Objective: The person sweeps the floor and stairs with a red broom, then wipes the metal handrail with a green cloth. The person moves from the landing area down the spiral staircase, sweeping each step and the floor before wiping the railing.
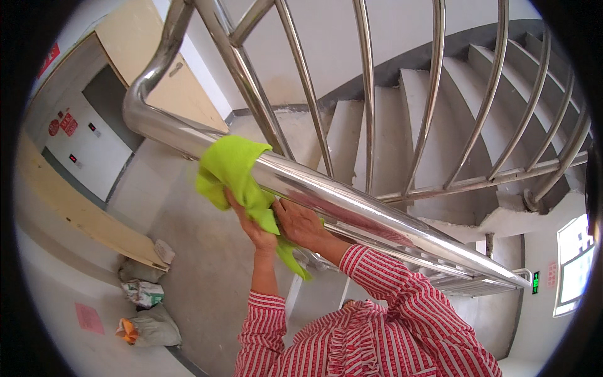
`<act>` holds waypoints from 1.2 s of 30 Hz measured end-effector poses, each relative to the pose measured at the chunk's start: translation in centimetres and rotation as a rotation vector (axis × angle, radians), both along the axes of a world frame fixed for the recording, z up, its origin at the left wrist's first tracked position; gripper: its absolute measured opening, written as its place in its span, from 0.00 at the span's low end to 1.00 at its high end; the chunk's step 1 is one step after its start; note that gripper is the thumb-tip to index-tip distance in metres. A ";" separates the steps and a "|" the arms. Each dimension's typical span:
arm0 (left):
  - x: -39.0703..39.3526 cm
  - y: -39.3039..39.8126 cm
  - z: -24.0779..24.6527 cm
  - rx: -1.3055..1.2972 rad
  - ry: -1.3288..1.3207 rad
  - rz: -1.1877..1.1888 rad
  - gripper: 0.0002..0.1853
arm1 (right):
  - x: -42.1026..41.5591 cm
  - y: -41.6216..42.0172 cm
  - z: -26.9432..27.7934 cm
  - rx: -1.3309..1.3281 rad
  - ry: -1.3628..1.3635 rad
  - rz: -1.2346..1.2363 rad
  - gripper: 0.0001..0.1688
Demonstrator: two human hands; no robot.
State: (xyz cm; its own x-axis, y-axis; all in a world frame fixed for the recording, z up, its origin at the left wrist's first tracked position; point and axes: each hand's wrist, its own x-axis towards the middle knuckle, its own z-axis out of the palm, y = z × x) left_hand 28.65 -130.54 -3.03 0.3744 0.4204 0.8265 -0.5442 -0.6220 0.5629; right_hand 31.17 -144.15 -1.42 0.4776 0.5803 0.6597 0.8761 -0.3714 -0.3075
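Note:
A lime-green cloth [235, 172] is wrapped over the polished metal handrail [330, 191] of a staircase, just below the rail's bend. My left hand [252, 224] is under the cloth's near side, with its fingers partly hidden by the fabric. Close beside it, just below the rail, my right hand [299, 224] holds the lower part of the same cloth, and its fingertips are hidden too. A loose end of the cloth hangs beneath both hands.
Metal balusters [370, 94] rise beyond the rail, with concrete steps [452, 103] behind them. Bags [158, 327] lie by the wall at lower left. A beige door [188, 89] stands at upper left, and a doorway beside it shows a hall. A window [574, 268] is at right.

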 end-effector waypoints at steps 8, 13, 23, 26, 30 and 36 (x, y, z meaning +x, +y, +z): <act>-3.0 0.1 -1.8 1.129 0.446 0.202 0.22 | -2.2 -11.3 -8.6 -0.080 0.119 -0.300 0.24; -2.7 -0.7 0.7 1.297 0.702 0.060 0.25 | -5.0 -24.3 -16.3 -0.234 0.188 -0.530 0.24; 0.7 -1.5 2.4 1.746 0.954 -0.098 0.36 | -7.5 -49.4 -33.8 -0.445 0.677 -0.972 0.17; 2.3 -6.9 2.9 1.543 1.242 -0.203 0.40 | -9.8 -55.6 -39.2 -0.389 0.610 -1.278 0.21; 1.7 -6.5 3.0 1.547 1.317 -0.158 0.37 | -8.7 -51.9 -38.8 -0.296 0.669 -1.337 0.23; 1.1 -7.1 1.1 1.615 0.958 -0.163 0.39 | -7.1 -42.3 -29.6 -0.305 0.853 -0.856 0.23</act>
State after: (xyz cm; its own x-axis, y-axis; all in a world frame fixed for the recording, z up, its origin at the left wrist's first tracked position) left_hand 29.75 -137.64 -1.88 0.8380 -0.5257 -0.1461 -0.5426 -0.7751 -0.3237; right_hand 24.10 -186.44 -31.03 0.9868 -0.0530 -0.1532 -0.1186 -0.8802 -0.4595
